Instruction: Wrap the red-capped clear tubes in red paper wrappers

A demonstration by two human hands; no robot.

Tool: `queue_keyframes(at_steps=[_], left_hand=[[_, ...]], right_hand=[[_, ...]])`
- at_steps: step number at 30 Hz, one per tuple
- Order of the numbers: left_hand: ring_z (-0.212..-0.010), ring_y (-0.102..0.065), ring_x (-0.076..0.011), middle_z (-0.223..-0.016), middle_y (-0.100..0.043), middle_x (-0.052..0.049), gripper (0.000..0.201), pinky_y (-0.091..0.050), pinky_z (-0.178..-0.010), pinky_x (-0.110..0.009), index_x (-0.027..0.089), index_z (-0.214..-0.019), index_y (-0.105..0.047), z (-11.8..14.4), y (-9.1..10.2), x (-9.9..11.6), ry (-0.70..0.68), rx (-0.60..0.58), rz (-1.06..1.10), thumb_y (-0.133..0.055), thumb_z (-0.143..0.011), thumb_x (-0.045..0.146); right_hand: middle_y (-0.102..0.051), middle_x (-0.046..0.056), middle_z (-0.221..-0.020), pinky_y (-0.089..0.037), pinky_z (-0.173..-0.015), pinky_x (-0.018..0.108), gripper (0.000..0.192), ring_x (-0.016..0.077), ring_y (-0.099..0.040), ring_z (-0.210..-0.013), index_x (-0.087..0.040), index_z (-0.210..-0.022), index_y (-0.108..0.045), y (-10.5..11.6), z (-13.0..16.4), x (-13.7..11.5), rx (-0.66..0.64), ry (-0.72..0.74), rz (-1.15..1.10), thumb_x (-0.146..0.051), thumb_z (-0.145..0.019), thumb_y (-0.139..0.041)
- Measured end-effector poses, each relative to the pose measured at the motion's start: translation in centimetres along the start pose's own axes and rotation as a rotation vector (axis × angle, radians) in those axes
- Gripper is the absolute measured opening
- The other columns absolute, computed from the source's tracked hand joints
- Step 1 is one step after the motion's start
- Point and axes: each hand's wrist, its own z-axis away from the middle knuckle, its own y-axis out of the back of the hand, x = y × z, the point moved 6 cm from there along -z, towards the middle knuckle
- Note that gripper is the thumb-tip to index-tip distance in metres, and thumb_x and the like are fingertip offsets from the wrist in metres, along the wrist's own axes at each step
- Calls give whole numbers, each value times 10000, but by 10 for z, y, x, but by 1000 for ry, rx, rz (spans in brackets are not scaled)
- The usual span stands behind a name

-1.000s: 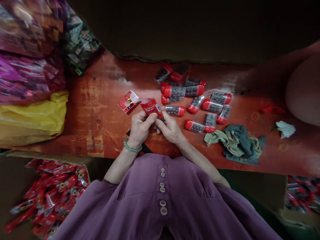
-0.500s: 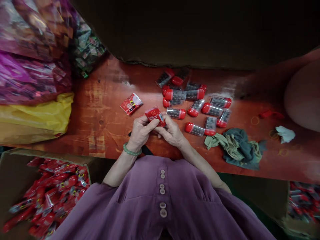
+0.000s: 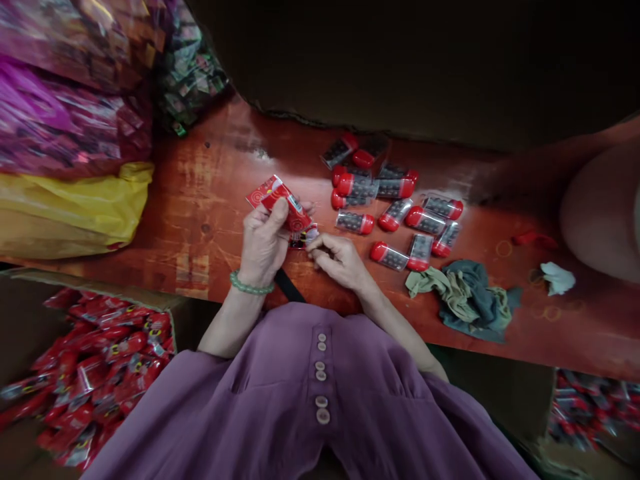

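Observation:
My left hand (image 3: 265, 240), with a green bead bracelet at its wrist, is closed on a red printed packet (image 3: 298, 217), thumb on top. A part with black and yellow print shows at the packet's lower end. My right hand (image 3: 343, 261) has its fingers curled together at that lower end, seemingly pinching its edge; the fingertips are partly hidden. Behind my left hand, a flat red printed packet (image 3: 260, 193) on the table is partly covered. To the right lie several clear tubes with red caps (image 3: 355, 222), filled with dark round pieces.
A crumpled grey-green cloth (image 3: 467, 300) lies right on the red table (image 3: 200, 220). Bulging plastic bags (image 3: 75, 127) stand at the left. A box of red packages (image 3: 100, 367) sits below left, another box (image 3: 590, 413) below right. A large dark box (image 3: 400, 67) fills the back.
My left hand has shifted left and up with the packet, turning it over the flat packet on the table. My right hand has moved to the packet's lower end. The view has shifted slightly.

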Motion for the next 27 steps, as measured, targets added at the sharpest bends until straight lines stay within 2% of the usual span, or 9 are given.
queue_keyframes(at_steps=[2, 4, 7, 10, 13, 16, 21, 25, 27], left_hand=[[-936, -751, -228, -864, -780, -61, 395, -616, -861, -357, 160, -889, -712, -3, 1, 5, 8, -3, 5, -836, -721, 495], [-934, -750, -225, -870, -778, -60, 397, -620, -840, -349, 158, -895, -704, -3, 0, 4, 38, -16, -6, -838, -720, 488], [-785, -742, -180, -832, -768, -44, 382, -617, -709, -290, 160, -875, -707, 0, -6, -4, 54, -32, -6, -826, -733, 494], [-512, -621, -100, -696, -720, -13, 367, -516, -481, -212, 154, -821, -715, 4, -15, -11, 47, -73, -4, -823, -734, 493], [-386, -485, -63, -602, -656, 9, 376, -411, -375, -201, 149, -797, -716, 6, -21, -18, 58, -125, -1, -812, -741, 509], [-386, -473, -61, -594, -640, 15, 366, -389, -371, -199, 156, -817, -727, 7, -19, -27, 55, -125, -21, -803, -750, 508], [-429, -428, -32, -646, -657, 17, 372, -367, -421, -179, 174, -934, -743, 13, -13, -41, 18, -99, -66, -768, -786, 515], [-495, -465, -39, -870, -740, -29, 451, -434, -478, -194, 192, -1076, -718, 18, -8, -33, -17, -60, -85, -794, -759, 504], [-482, -459, -39, -910, -744, -38, 450, -438, -465, -200, 198, -1088, -716, 19, -7, -28, -24, -59, -91, -765, -782, 525]], right_hand=[[-599, -17, -762, -456, -544, 220, 103, 87, -566, -595, -190, -932, -596, 1, -1, 3, 5, -19, -128, -260, -856, -591], [-640, 8, -893, -515, -630, 234, 271, 110, -636, -743, -202, -1061, -580, 6, -3, 2, 52, 2, -272, -324, -839, -676], [-665, 25, -981, -550, -735, 253, 444, 134, -669, -878, -215, -1111, -548, 8, -9, -1, 93, 56, -366, -463, -805, -753], [-670, -11, -863, -556, -682, 242, 425, 108, -673, -729, -220, -965, -532, 6, -14, 2, 128, 24, -359, -574, -817, -715], [-642, -61, -662, -525, -583, 215, 416, 82, -622, -556, -222, -885, -514, 3, -16, 7, 118, -36, -350, -596, -831, -689], [-626, -79, -579, -504, -548, 200, 407, 75, -599, -499, -217, -865, -530, 3, -16, 8, 121, -41, -406, -576, -818, -716], [-641, -70, -579, -517, -533, 207, 396, 90, -615, -498, -212, -840, -566, 6, -15, 10, 164, -67, -464, -550, -781, -765], [-680, -54, -654, -575, -612, 245, 405, 102, -638, -540, -217, -906, -643, 5, -13, 13, 157, -95, -470, -527, -718, -822], [-677, -51, -643, -593, -641, 267, 382, 107, -637, -535, -217, -941, -672, 4, -13, 14, 136, -106, -456, -502, -732, -818]])
